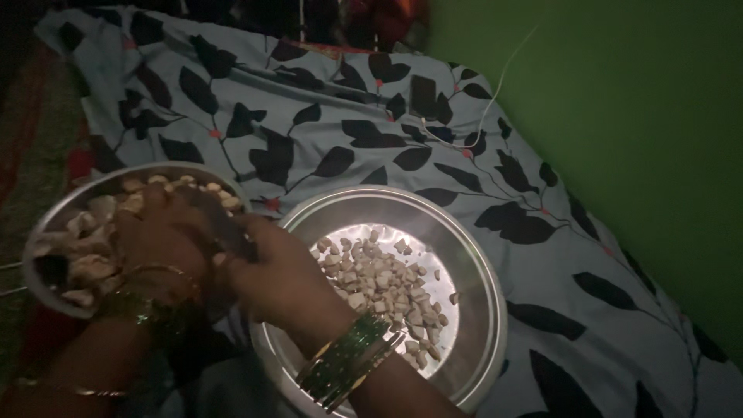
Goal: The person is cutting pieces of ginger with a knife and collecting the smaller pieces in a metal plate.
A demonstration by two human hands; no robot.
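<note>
My left hand (159, 236) hovers over a steel bowl (46, 224) heaped with pale rough chunks (93, 267). It meets my right hand (282, 275) between the two dishes. A small pale piece (220, 259) is pinched where the fingers meet, and my left fingers close on it. A dark blade-like thing (224, 224) slants across the gap, apparently in my right hand; the dim light hides the grip. My right hand rests above the near rim of a wide steel plate (480, 294) that holds several small cut pieces (383, 282). Both wrists wear bangles.
Both dishes sit on a pale blue bedsheet (325, 131) printed with black leaves. A green wall (635, 116) runs close along the right. A thin white cable (495, 85) hangs down onto the sheet at the back. A reddish floor mat (31, 131) lies on the left.
</note>
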